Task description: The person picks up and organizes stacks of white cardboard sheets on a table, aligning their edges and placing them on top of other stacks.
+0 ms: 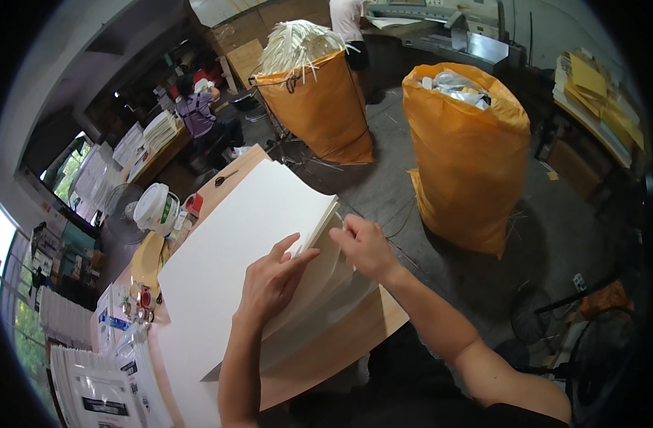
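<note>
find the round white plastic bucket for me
In the head view, the round white plastic bucket is left of centre, left of the large white paper sheets, with a small red object just to its right.

- Through the head camera I see a pale wooden table carrying a broad stack of white sheets.
- Along its left side I find a white bucket and small items too tiny to identify.
- Black scissors lie on bare wood.
- On the grey floor I see two orange sacks standing apart.
</note>
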### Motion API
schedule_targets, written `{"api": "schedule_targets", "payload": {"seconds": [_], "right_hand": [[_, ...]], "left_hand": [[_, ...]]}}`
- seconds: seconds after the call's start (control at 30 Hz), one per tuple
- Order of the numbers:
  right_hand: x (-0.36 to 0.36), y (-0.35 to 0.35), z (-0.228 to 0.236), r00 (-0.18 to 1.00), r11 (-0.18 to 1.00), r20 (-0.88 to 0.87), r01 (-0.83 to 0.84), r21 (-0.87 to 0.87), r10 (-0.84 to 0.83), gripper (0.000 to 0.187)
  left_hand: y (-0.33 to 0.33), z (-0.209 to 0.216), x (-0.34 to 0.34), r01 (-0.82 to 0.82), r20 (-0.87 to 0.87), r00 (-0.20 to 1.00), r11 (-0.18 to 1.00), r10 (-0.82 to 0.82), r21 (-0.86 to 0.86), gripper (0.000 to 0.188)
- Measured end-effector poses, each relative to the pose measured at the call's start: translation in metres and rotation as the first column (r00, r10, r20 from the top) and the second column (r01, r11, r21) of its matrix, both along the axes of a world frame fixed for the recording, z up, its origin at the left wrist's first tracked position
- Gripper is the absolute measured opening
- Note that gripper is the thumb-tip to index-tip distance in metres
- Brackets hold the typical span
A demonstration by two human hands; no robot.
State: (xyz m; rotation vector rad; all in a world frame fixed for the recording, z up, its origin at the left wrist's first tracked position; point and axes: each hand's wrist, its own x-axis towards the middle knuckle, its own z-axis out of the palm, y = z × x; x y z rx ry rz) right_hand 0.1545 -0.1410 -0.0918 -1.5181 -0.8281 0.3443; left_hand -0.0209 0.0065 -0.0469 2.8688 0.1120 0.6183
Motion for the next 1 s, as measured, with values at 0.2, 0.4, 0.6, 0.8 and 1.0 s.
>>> {"api": "schedule_targets", "payload": {"seconds": [0.2, 0.4, 0.6, 0.8, 1.0], "right_hand": [[0.019, -0.001, -0.002, 0.723, 0.936, -0.603, -0.195, 0.293, 0.339, 0.030], [0.020, 0.000, -0.008, 0.693, 0.918, -0.613, -0.202, 0.341, 0.380, 0.029], [0.027, -0.009, -0.008, 0.716, 0.917, -0.575, -0.274, 0.291, 0.396, 0.033], [0.022, -0.009, -0.013, 0.931, 0.961, -0.247, -0.238, 0.144, 0.268, 0.038], [0.029, -0.005, -0.009, 0.665, 0.887, -0.590, -0.301, 0.349, 0.458, 0.032]], "left_hand": [[-0.008, 0.003, -0.002, -0.046, -0.059, 0.997, 0.999, 0.045, -0.021, 0.038], [-0.014, 0.009, -0.002, -0.063, -0.106, 0.992, 0.998, 0.060, -0.024, 0.058], [-0.004, 0.012, -0.002, -0.010, -0.154, 0.988, 0.999, 0.002, -0.053, 0.056], [-0.015, 0.013, 0.005, -0.024, -0.120, 0.992, 0.999, 0.028, 0.034, 0.055], [-0.008, 0.006, 0.001, -0.008, -0.126, 0.992, 0.996, 0.020, 0.089, 0.053]]}}
